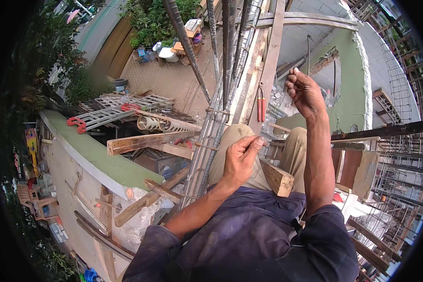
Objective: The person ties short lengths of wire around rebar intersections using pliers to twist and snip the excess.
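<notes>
My left hand (242,160) is in front of my lap, thumb pressed against the curled fingers. Whatever sits in that pinch, perhaps something thin, is too small to make out. Raised higher and to the right, my right hand (307,94) is also closed, its fingertips pinched together around nothing I can identify. A pair of red-handled pincers (261,105) lies on a long wooden plank (269,70) between and beyond the hands. Just left of my left hand runs a bundle of steel reinforcing bars (210,136), bound with ties; neither hand touches it.
Upright rebars (185,44) rise ahead. A timber beam (278,178) juts between my legs, and another timber (145,141) sticks out left. A ladder (122,110) lies below on scrap wood. Green wall (352,80) stands right, with rebar grids (399,174) beyond. The ground lies far below.
</notes>
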`<state>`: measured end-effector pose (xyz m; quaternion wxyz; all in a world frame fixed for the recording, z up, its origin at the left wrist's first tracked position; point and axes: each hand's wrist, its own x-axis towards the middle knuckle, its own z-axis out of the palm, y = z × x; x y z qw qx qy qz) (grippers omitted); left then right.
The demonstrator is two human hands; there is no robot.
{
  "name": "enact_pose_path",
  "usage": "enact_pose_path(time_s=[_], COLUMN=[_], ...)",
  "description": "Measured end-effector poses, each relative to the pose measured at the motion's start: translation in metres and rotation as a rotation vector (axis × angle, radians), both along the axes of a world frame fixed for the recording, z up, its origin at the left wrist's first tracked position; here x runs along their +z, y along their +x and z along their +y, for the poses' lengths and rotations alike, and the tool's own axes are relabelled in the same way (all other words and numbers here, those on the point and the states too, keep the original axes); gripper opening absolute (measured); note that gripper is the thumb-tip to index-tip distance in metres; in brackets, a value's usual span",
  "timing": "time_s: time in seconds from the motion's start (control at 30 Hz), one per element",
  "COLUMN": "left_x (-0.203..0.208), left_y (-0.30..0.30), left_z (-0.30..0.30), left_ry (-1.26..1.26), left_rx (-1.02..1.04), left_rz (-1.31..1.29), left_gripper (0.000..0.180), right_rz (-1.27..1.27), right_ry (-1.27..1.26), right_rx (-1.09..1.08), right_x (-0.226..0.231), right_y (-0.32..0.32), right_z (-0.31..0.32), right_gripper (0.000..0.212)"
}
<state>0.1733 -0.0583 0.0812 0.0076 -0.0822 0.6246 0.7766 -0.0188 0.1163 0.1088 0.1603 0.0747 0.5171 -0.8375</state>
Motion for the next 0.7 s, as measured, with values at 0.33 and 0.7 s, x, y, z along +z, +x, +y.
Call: enact_pose_path(time_s=[0.33,0.7], left_x=[0.025,0.056], left_y=[0.016,-0.011], left_z=[-0.016,-0.02], left_ry=[-0.601,0.066], left_rx=[0.045,-0.045], left_rz=[0.16,-0.066], left_gripper=[0.071,0.038], right_rz=[0.408,0.351], right_ry=[0.517,0.254], right_rx=[0.134,0.242], right_x=[0.067,0.093], right_y=[0.055,0.07], right_z=[-0.028,-0.048], right_gripper=[0.023,0.02])
